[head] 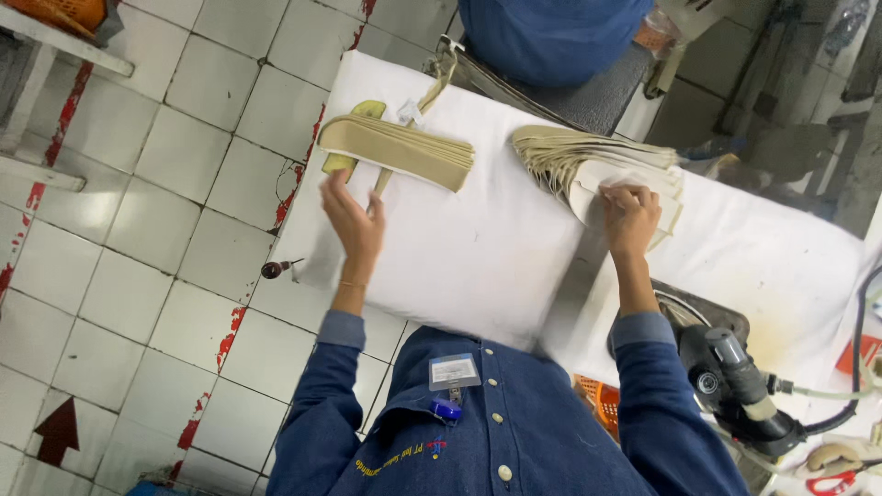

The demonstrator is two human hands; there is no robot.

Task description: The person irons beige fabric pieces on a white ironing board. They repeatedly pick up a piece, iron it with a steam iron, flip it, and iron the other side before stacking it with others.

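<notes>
The person in the dark blue button-up work jacket [514, 432] is leaning over a table covered with a white cloth [478, 248], with both arms stretched forward. The left hand [352, 220] is lying flat on the cloth with its fingers apart and extended, gripping nothing; its fingertips are touching the near edge of a neat stack of flat beige fabric strips [400, 147], which is sitting near the left end of the table. A thin tan strap [439, 78] is running from behind that stack toward the far edge. The right hand [629, 216] is pressing down with curled fingers on the top piece of a fanned pile of cream-coloured curved fabric pieces [588, 165], which is lying to the right of the centre of the table; whether it is pinching a piece cannot be told. Beyond the far edge, another person in blue clothing [551, 32] is standing. At the lower right, a black steam iron with hoses [735, 390] is resting beside the table. White floor tiles with red marks [138, 230] are spreading out to the left.
</notes>
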